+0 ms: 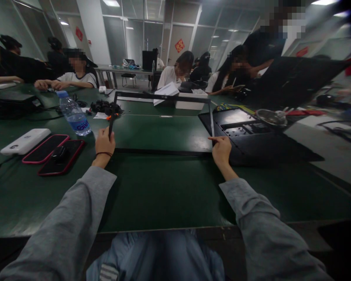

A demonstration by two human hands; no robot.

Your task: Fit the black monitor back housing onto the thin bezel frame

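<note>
A thin black rectangular screen bezel (163, 152), with an open middle, is held up in front of me over the green table. My left hand (104, 145) is closed around its left side. On the opposite side, my right hand (222, 151) pinches the bezel, index finger pointing inward along it. Through the hollow centre the green tabletop shows. Just right of my right hand lies a dark, partly opened laptop (236, 146), with inner parts exposed and a large dark panel (298, 84) raised behind it.
Left of me are a water bottle (74, 117), a white power bank (26, 141) and two red-edged phone-like items (46, 149). A white box (191, 102) and black cables (103, 107) lie farther back. A metal bowl (271, 117) sits right. Several people work across the table.
</note>
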